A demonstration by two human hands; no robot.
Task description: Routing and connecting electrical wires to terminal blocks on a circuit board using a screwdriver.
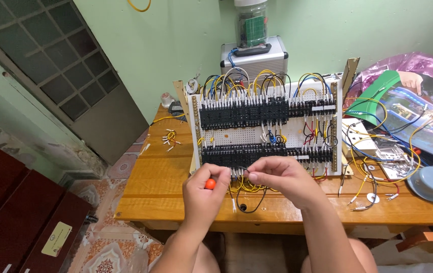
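Now the left hand (205,189) grips an orange tool (210,183). The right hand (283,178) pinches a black wire (249,202) by the board (267,132) on the table (150,187).

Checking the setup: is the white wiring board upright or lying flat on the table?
Upright. The white wiring board stands on the wooden table, its terminal rows facing the camera.

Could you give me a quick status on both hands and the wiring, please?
Left hand shut on orange-handled tool. Right hand pinching black wire below the board. Loose yellow wires crowd the lower terminals.
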